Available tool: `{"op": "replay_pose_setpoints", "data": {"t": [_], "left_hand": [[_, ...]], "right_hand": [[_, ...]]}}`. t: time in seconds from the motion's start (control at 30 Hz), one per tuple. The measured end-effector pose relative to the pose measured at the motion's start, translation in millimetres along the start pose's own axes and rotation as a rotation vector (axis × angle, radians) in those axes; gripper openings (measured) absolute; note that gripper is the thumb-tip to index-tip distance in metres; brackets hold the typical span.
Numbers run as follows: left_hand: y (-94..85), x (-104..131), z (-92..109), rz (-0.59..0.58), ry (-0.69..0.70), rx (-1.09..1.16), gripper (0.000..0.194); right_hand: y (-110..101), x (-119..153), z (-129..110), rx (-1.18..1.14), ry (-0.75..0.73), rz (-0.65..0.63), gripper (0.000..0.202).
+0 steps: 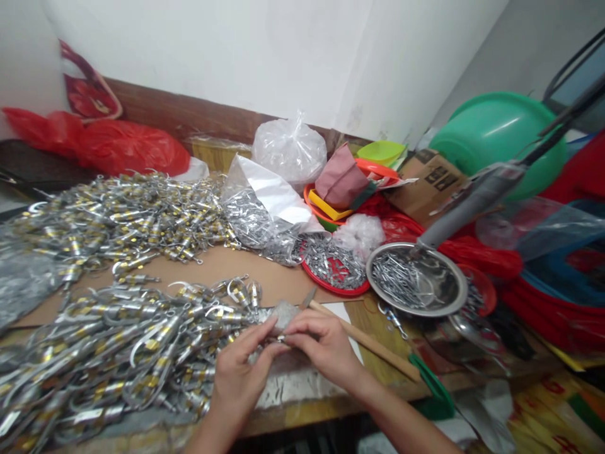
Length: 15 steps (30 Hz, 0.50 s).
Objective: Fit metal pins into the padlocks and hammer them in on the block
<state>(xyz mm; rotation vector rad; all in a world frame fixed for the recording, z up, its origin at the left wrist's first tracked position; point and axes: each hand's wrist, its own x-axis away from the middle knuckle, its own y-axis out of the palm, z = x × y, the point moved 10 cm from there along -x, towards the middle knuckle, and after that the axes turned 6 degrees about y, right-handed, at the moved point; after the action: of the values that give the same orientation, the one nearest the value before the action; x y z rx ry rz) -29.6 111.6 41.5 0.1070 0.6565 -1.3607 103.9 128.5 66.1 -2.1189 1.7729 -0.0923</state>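
Note:
My left hand (243, 372) and my right hand (326, 347) meet over the front edge of the workbench. Between their pinched fingertips is a small shiny metal piece (281, 338), mostly covered by the fingers, so its exact kind does not show. Beside my left hand lies a heap of metal hooks (155, 347) with gold-coloured bands. Just beyond my right hand a long wooden handle (378, 347) slants across the bench. Under the hands is a worn, pale metal-looking surface (283, 391).
Behind lies a larger hook pile (127, 217) beside cardboard (208, 271). A clear bag of metal parts (250, 214), a red tray (350, 291) and a steel bowl of pins (401, 280) stand ahead. A grey-wrapped bar (472, 202) reaches down over the bowl from the right.

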Motion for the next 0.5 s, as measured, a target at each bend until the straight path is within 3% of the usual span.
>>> {"op": "replay_pose_setpoints", "data": {"t": [0.17, 0.27, 0.4, 0.5], "left_hand": [[7.3, -2.6, 6.8, -0.092, -0.006, 0.023, 0.017], [10.7, -2.7, -0.2, -0.126, -0.098, 0.093, 0.015], [10.1, 1.0, -17.8, -0.113, -0.31, 0.228, 0.006], [12.6, 0.5, -16.5, -0.161, -0.355, 0.252, 0.009]], "right_hand": [[0.2, 1.9, -0.9, 0.026, -0.042, -0.015, 0.011], [1.3, 9.4, -7.9, 0.109, -0.117, -0.023, 0.014], [-4.9, 27.4, -25.6, 0.279, -0.368, 0.039, 0.026], [2.0, 45.0, -40.0, 0.438, -0.623, -0.008, 0.027]]}}
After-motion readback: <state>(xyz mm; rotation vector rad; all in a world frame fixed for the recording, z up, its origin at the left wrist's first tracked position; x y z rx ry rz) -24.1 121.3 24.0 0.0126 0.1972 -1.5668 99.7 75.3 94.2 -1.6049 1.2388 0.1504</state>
